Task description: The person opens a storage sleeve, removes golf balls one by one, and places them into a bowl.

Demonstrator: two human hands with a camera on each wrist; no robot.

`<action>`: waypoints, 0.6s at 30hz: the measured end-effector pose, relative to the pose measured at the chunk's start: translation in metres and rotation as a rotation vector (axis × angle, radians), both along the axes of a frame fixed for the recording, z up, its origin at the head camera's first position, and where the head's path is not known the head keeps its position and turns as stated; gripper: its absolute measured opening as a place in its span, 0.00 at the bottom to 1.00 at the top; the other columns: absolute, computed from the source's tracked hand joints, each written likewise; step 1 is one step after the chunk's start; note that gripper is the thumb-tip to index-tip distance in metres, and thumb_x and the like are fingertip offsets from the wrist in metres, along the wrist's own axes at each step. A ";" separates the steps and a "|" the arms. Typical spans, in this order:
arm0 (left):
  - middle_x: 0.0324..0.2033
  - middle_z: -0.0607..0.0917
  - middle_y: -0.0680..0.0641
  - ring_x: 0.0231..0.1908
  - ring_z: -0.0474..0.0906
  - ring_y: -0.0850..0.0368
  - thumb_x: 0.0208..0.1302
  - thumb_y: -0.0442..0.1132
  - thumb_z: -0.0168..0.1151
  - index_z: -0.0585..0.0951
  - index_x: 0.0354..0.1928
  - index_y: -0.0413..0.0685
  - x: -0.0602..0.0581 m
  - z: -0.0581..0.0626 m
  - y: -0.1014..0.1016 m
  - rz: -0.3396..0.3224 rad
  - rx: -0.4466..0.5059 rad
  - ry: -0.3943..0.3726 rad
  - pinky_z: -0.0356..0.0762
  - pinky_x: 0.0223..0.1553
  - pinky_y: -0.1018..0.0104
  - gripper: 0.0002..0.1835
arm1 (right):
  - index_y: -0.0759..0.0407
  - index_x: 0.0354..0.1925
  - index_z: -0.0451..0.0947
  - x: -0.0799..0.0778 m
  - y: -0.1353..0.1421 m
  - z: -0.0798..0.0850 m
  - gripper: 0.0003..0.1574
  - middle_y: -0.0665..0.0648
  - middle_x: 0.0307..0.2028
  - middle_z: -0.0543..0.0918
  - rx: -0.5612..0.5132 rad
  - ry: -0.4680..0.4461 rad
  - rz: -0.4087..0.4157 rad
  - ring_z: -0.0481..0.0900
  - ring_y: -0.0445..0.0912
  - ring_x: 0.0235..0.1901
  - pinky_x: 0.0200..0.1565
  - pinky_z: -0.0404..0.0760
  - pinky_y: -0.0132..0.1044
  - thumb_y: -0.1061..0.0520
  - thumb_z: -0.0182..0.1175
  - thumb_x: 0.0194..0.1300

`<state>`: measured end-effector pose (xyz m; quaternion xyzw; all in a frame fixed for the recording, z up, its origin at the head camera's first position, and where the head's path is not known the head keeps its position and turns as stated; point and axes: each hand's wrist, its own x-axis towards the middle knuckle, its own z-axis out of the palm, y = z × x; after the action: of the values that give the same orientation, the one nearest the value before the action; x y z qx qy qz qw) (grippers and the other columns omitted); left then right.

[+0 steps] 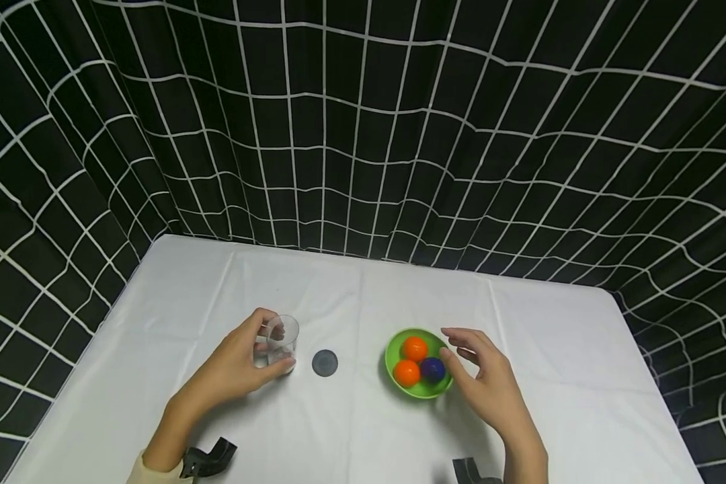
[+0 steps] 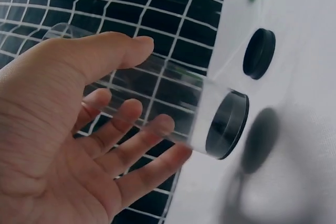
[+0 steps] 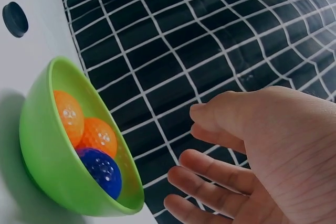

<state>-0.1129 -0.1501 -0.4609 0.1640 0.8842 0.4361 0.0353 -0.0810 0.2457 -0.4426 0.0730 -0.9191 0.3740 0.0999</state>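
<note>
My left hand (image 1: 245, 359) holds a clear plastic cylinder with a dark base (image 2: 228, 124), the thumb on one side and the fingers on the other. In the left wrist view, the base's shadow lies apart from it on the cloth. Just right of this clear cylinder (image 1: 282, 339) lies a round dark lid (image 1: 325, 363). Farther right, a green bowl (image 1: 393, 378) contains two orange golf balls (image 3: 100, 137) and a dark blue golf ball (image 3: 102, 174). Beside the bowl's right rim hovers my right hand (image 1: 487, 380), its fingers loosely bent around nothing.
A white cloth (image 1: 314, 430) with fold creases covers the table. Black netting-patterned curtain (image 1: 363, 134) with white grid lines rises behind the table and along both sides. Dark wrist mounts (image 1: 208, 458) are strapped on both arms.
</note>
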 end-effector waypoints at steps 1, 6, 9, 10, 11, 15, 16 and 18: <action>0.49 0.79 0.54 0.51 0.81 0.60 0.56 0.46 0.77 0.68 0.51 0.60 -0.001 -0.002 -0.002 0.002 0.004 -0.013 0.83 0.56 0.60 0.28 | 0.54 0.58 0.80 0.000 0.000 0.000 0.19 0.54 0.54 0.84 0.002 0.001 0.000 0.84 0.50 0.56 0.57 0.83 0.45 0.53 0.63 0.71; 0.45 0.82 0.52 0.40 0.76 0.62 0.56 0.44 0.77 0.69 0.51 0.56 0.000 -0.009 -0.006 -0.001 -0.062 0.008 0.78 0.44 0.68 0.27 | 0.56 0.60 0.77 -0.001 0.001 0.000 0.22 0.55 0.55 0.83 -0.005 -0.020 0.008 0.85 0.51 0.54 0.56 0.83 0.45 0.53 0.63 0.71; 0.44 0.83 0.52 0.37 0.73 0.62 0.55 0.44 0.77 0.69 0.51 0.55 0.001 -0.010 -0.007 -0.013 -0.074 0.012 0.73 0.39 0.71 0.27 | 0.55 0.61 0.77 0.001 0.001 -0.002 0.23 0.54 0.57 0.82 -0.015 -0.046 0.009 0.84 0.51 0.55 0.57 0.83 0.44 0.52 0.63 0.71; 0.44 0.83 0.52 0.38 0.74 0.62 0.55 0.45 0.77 0.69 0.51 0.55 0.002 -0.010 -0.008 -0.016 -0.071 0.007 0.74 0.40 0.71 0.27 | 0.55 0.61 0.77 0.002 0.001 -0.003 0.23 0.54 0.57 0.82 -0.019 -0.052 0.008 0.84 0.51 0.55 0.57 0.83 0.44 0.52 0.63 0.71; 0.44 0.83 0.52 0.38 0.74 0.62 0.55 0.45 0.77 0.70 0.51 0.55 0.002 -0.010 -0.008 -0.018 -0.067 0.003 0.74 0.40 0.71 0.28 | 0.55 0.61 0.77 0.002 0.001 -0.004 0.23 0.54 0.57 0.82 -0.024 -0.056 0.007 0.84 0.52 0.55 0.57 0.83 0.45 0.52 0.63 0.71; 0.42 0.82 0.56 0.35 0.74 0.62 0.53 0.46 0.79 0.70 0.50 0.59 0.000 -0.011 -0.009 -0.020 -0.057 0.012 0.74 0.38 0.72 0.28 | 0.56 0.62 0.77 0.002 0.002 -0.005 0.23 0.56 0.57 0.82 -0.033 -0.062 0.001 0.84 0.53 0.55 0.57 0.83 0.47 0.53 0.63 0.71; 0.42 0.81 0.56 0.34 0.74 0.62 0.53 0.46 0.79 0.71 0.50 0.59 -0.002 -0.012 -0.009 -0.022 -0.056 0.018 0.74 0.38 0.72 0.28 | 0.56 0.62 0.77 0.002 0.003 -0.005 0.23 0.57 0.57 0.82 -0.035 -0.058 -0.001 0.84 0.54 0.55 0.57 0.83 0.48 0.53 0.62 0.71; 0.41 0.81 0.57 0.33 0.73 0.62 0.53 0.46 0.79 0.71 0.50 0.60 -0.004 -0.013 -0.008 -0.024 -0.053 0.030 0.73 0.37 0.72 0.28 | 0.57 0.62 0.76 0.001 0.003 -0.006 0.23 0.59 0.57 0.82 -0.035 -0.048 -0.007 0.84 0.54 0.55 0.57 0.83 0.50 0.54 0.62 0.71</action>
<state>-0.1170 -0.1578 -0.4738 0.1802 0.8938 0.4095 0.0318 -0.0799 0.2489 -0.4485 0.0593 -0.9149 0.3912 0.0805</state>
